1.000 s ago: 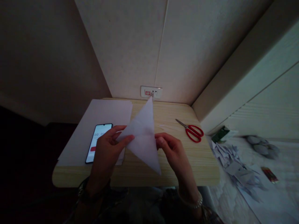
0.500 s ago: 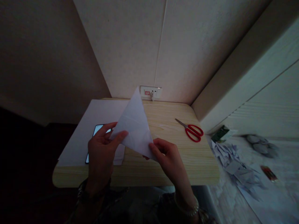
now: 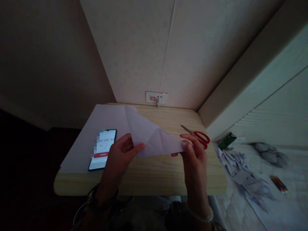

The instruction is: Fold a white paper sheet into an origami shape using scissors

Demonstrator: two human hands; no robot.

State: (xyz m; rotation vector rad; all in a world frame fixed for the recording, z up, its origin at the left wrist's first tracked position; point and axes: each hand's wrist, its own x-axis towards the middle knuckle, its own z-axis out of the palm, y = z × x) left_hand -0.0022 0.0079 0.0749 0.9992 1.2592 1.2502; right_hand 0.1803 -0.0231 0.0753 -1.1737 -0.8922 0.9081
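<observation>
A folded sheet of white paper, roughly triangular with crease lines, is held up above the table by both hands. My left hand pinches its lower left edge, thumb on top and fingers behind. At the right, my right hand grips the narrow corner between thumb and fingers. Beside my left hand a phone with a lit timer screen lies on flat white paper sheets. Red-handled scissors rest just beyond my right hand, partly hidden by its fingers.
The small wooden table stands against a wall with a socket. To the right, on a pale quilted surface, lie a heap of paper scraps, a green box, a grey item and a small reddish packet.
The folded paper has turned so its point, once upward, now leans left. My right hand has moved right and up with its corner; my left hand shifted right, uncovering the phone.
</observation>
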